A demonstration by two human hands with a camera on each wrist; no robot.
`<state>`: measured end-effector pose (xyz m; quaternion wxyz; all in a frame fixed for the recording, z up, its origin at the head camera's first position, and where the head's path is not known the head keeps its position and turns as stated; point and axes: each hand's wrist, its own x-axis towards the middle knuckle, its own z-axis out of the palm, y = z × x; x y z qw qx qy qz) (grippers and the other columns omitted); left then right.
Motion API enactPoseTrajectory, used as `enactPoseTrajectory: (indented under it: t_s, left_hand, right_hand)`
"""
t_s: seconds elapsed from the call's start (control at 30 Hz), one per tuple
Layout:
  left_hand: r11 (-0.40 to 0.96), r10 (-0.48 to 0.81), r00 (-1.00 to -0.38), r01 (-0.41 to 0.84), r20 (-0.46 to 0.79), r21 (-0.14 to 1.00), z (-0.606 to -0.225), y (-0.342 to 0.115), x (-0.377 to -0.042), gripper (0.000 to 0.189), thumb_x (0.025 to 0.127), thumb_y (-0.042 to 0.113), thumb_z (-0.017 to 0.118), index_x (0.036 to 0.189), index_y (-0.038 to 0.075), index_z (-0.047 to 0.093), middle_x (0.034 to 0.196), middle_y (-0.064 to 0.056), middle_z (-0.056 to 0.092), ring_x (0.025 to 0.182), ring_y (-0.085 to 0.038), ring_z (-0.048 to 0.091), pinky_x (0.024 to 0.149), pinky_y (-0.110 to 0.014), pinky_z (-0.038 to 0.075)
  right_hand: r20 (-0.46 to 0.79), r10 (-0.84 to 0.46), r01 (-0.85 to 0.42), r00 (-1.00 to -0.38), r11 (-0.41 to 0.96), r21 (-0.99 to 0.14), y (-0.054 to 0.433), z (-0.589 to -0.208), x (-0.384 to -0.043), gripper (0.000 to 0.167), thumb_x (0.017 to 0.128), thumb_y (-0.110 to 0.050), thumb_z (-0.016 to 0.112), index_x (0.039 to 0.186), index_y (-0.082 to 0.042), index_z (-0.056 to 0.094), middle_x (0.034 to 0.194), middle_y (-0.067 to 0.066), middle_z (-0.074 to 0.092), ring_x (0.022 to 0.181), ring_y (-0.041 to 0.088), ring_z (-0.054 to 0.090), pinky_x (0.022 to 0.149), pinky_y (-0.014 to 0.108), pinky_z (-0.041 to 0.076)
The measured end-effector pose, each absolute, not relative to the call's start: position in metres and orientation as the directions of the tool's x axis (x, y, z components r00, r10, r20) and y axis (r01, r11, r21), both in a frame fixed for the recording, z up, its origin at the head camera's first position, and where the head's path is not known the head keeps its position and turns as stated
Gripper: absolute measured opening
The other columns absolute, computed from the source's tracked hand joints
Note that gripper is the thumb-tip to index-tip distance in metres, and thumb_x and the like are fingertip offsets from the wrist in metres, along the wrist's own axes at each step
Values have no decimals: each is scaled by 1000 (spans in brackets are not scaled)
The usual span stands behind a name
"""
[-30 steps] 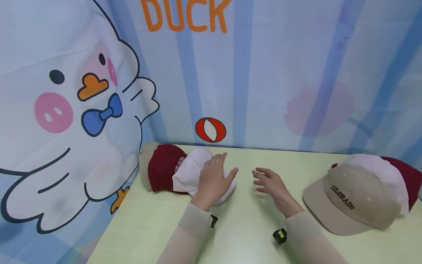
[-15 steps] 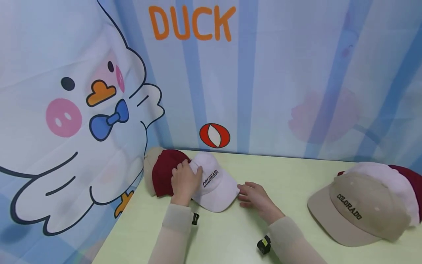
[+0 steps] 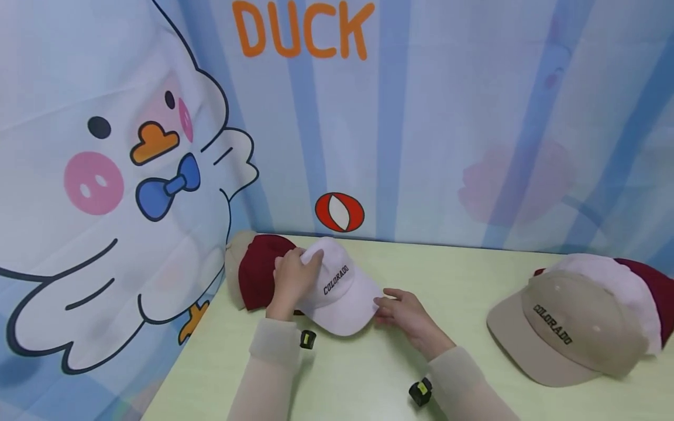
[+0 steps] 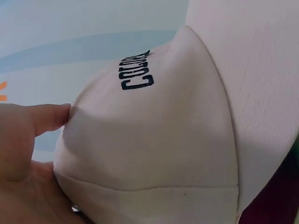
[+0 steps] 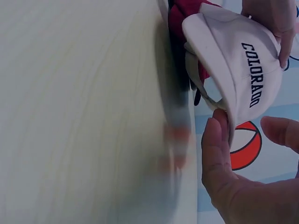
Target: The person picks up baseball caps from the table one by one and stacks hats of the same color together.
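Note:
A white baseball cap with dark COLORADO lettering leans at the front of the left row, its brim toward the lower right. My left hand grips the crown at its left side; in the left wrist view the thumb presses the crown, and most fingers are hidden. At the brim's right edge is my right hand. From the right wrist view, its fingers touch the brim's underside while the thumb stands apart from it. Directly behind the white cap is a burgundy cap, then a beige cap.
Another nested group stands on the pale table at the right: a beige COLORADO cap in front, a white cap and a burgundy cap behind. A printed duck curtain hangs along the table's back and left.
The white cap has turned so its lettering and brim show. My left hand has shifted left onto its crown, and my right hand has come to the brim's edge.

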<state>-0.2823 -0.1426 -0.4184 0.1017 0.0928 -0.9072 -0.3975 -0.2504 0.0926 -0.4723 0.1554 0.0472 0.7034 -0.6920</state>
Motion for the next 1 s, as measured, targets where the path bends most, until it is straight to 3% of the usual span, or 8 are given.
enactPoseTrajectory:
  t_s: [0.17,0.37,0.63,0.73,0.87,1.0]
  left_hand:
    - [591,-177,-977,-10,118,807,-410,-140,-281,43,104,44,56,128,10,60,120,-15,66,105,-30,63,90,-53,58]
    - [540,-166,-974,43,156,840,-406,-130,-284,36,103,47,59,123,17,62,117,-12,69,98,-29,66,83,-51,60]
    - [445,-131,-974,108,184,889,-406,-120,-288,38,98,44,69,120,13,72,114,-11,72,96,-26,68,81,-45,61]
    - [420,-94,-978,128,184,898,-406,-115,-289,37,97,44,71,117,13,75,111,-10,73,93,-24,68,80,-42,61]
    - [361,-38,-988,126,149,924,-406,-108,-291,36,95,45,74,116,15,76,109,-9,73,88,-23,69,77,-38,62]
    - [305,30,-994,108,104,946,-408,-102,-290,38,92,47,76,115,16,76,109,-8,73,86,-22,71,75,-37,62]
  right_hand:
    - [-297,-149,280,-943,130,-951,96,-469,-248,64,99,-16,65,152,9,39,117,23,69,85,18,73,83,35,62]
    - [-288,-186,234,-939,269,-934,107,-466,-240,65,101,-26,65,152,5,41,109,17,70,89,21,73,81,39,62]
    - [-275,-262,143,-925,430,-892,125,-458,-233,67,103,-42,62,149,3,46,107,15,72,89,23,71,78,39,58]
    - [-253,-249,89,-935,524,-847,131,-453,-233,67,103,-47,60,148,1,50,112,15,70,93,24,67,80,41,56]
    - [-157,-198,-1,-968,622,-783,138,-443,-239,66,102,-51,59,148,-4,53,126,17,65,110,30,63,89,46,54]
    - [-75,-184,-47,-980,580,-813,144,-430,-250,64,103,-52,58,153,-13,48,148,15,52,121,33,58,92,45,54]
